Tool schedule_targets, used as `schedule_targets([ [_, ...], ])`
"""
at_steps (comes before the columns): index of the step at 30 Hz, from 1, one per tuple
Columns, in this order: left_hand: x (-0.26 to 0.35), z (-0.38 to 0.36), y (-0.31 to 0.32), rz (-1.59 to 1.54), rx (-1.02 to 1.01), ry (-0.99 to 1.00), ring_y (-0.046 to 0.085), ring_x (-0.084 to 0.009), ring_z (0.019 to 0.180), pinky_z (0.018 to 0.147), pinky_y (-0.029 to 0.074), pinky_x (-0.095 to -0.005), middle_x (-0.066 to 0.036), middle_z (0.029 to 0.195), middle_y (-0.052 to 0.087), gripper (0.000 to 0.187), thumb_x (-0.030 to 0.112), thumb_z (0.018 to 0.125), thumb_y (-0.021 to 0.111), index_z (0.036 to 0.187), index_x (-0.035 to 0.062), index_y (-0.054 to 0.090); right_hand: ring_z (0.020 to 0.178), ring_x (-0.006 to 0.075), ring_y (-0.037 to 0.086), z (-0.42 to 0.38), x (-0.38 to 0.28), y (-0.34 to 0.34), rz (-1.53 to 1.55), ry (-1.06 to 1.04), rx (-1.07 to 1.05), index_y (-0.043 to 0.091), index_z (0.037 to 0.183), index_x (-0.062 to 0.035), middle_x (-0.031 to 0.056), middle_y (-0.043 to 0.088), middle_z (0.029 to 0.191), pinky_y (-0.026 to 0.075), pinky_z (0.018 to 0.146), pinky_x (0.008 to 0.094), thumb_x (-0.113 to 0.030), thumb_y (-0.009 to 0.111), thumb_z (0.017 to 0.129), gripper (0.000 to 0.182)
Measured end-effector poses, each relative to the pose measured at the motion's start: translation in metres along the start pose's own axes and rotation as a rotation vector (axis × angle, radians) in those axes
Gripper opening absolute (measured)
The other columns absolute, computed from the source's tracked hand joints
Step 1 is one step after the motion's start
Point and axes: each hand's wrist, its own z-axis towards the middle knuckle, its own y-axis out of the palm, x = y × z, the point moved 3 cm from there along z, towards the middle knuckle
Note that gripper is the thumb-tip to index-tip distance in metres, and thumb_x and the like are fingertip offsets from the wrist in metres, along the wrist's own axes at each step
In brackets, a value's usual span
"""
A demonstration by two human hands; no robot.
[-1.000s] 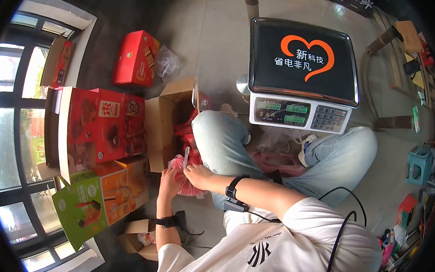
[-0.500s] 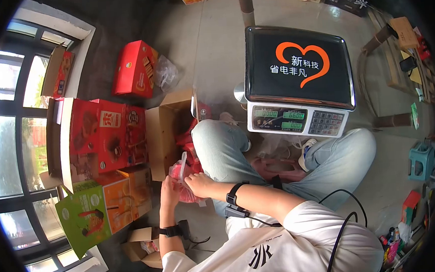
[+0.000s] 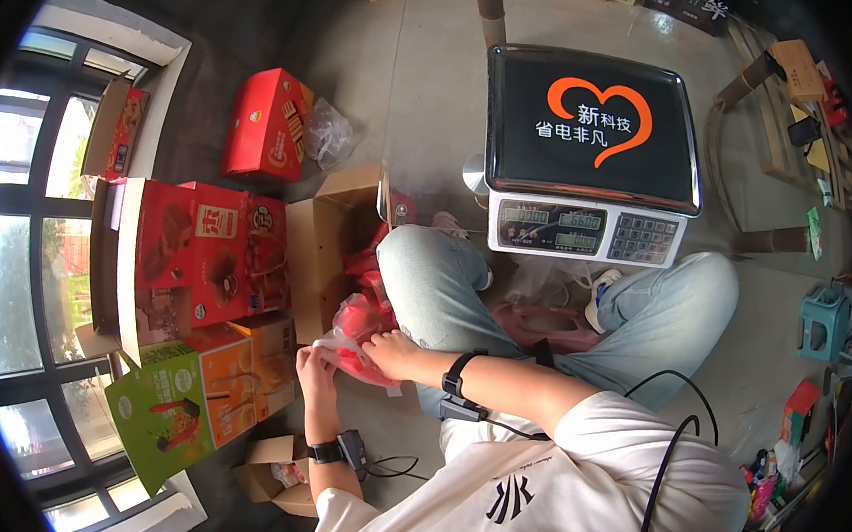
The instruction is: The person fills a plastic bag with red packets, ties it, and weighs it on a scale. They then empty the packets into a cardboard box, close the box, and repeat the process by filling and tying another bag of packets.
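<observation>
Translucent red plastic bag (image 3: 361,362), near the closest edge of the carton (image 3: 311,263); pale end toward the left hand (image 3: 316,372), long axis slanting rightward; left hand and right hand (image 3: 392,356) grip it, fingers curled.

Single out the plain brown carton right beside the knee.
The larger open carton holding red items, beside the left knee; the smaller carton sits lower in view, well apart.

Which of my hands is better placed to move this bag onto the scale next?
Probably your right hand: it's at the bag, on the side nearer the scale. Your left hand holds the bag's far edge.
</observation>
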Motion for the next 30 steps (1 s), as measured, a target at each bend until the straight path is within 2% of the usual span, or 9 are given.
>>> schedule_targets([
  [2,-0.005,0.007,-0.012,-0.059,-0.05,-0.057,0.061,-0.0215,0.092,0.086,0.049,-0.0371,-0.01,0.097,0.061,0.008,0.011,0.091,0.048,0.096,0.005,0.05,0.091,0.0301,0.065,-0.002,-0.002,-0.007,0.006,0.02,0.038,0.058,0.101,-0.0044,0.0129,0.064,0.097,0.05,0.076,0.041,-0.022,0.066,0.078,0.031],
  [5,-0.011,0.008,-0.012,-0.366,-0.194,-0.35,0.055,-0.0268,0.115,0.103,0.039,-0.0458,-0.011,0.121,0.06,0.038,0.026,0.096,0.035,0.123,0.0062,0.053,0.09,0.0302,0.065,-0.002,-0.004,-0.009,-0.014,0.038,0.012,0.059,0.099,-0.0047,0.0127,0.064,0.097,0.05,0.076,0.0413,-0.027,0.068,0.077,0.033],
  [16,-0.026,0.039,-0.039,-0.568,-0.103,-0.355,0.056,-0.0292,0.11,0.1,0.04,-0.0477,-0.011,0.113,0.062,0.048,0.04,0.1,0.027,0.115,0.0064,0.057,0.079,0.0355,0.066,0.0,-0.002,-0.011,0.188,-0.006,-0.087,0.059,0.093,-0.0038,0.0171,0.065,0.09,0.052,0.069,0.0464,-0.023,0.044,0.094,0.025],
  [18,-0.034,0.057,-0.054,-0.61,-0.117,-0.238,0.052,-0.0301,0.116,0.104,0.037,-0.0472,-0.01,0.12,0.059,0.048,0.044,0.098,0.033,0.12,0.0064,0.053,0.078,0.037,0.065,0.001,-0.001,-0.007,0.237,-0.012,-0.024,0.058,0.093,-0.0032,0.0176,0.065,0.089,0.052,0.068,0.0473,-0.023,0.045,0.094,0.024],
  [20,-0.045,0.056,-0.065,-0.317,0.13,-0.312,0.039,-0.0271,0.131,0.107,0.028,-0.0432,-0.009,0.143,0.039,0.059,0.048,0.086,0.055,0.132,0.0133,0.043,0.077,0.0372,0.065,0.002,0.0,-0.007,0.331,-0.02,0.118,0.055,0.094,-0.0028,0.0172,0.064,0.088,0.052,0.066,0.047,-0.021,0.046,0.093,0.02],
  [22,-0.063,0.056,-0.07,-0.078,0.261,-0.326,0.041,-0.0243,0.126,0.105,0.028,-0.0417,-0.005,0.14,0.039,0.053,0.046,0.084,0.058,0.127,0.0154,0.047,0.076,0.0372,0.064,0.002,-0.001,-0.012,0.352,-0.021,0.145,0.055,0.094,-0.0028,0.0172,0.063,0.088,0.051,0.065,0.0473,-0.02,0.047,0.092,0.019],
  [25,-0.107,0.054,-0.072,-0.07,0.079,-0.419,0.055,-0.0202,0.082,0.072,0.046,-0.0414,0.001,0.084,0.053,0.026,0.04,0.084,0.059,0.081,0.0182,0.044,0.077,0.0374,0.064,0.004,-0.001,-0.013,0.402,-0.009,0.179,0.054,0.093,-0.0027,0.0173,0.062,0.088,0.051,0.065,0.0472,-0.017,0.048,0.091,0.016],
  [28,-0.141,0.031,-0.039,-0.114,-0.178,-0.608,0.057,-0.018,0.078,0.07,0.048,-0.0363,-0.002,0.086,0.06,0.034,0.049,0.093,0.05,0.091,0.0161,0.058,0.078,0.0375,0.063,0.005,0.001,-0.007,0.426,-0.028,0.204,0.054,0.093,-0.0026,0.0173,0.061,0.086,0.051,0.066,0.0467,-0.016,0.049,0.089,0.015],
  [30,-0.126,0.007,-0.015,-0.016,-0.138,-0.593,0.057,-0.0168,0.075,0.067,0.048,-0.0346,-0.002,0.086,0.061,0.041,0.054,0.093,0.047,0.095,0.0146,0.059,0.078,0.0376,0.063,0.004,0.001,-0.008,0.423,-0.059,0.228,0.054,0.093,-0.0026,0.0174,0.061,0.085,0.05,0.066,0.0465,-0.016,0.049,0.089,0.014],
])
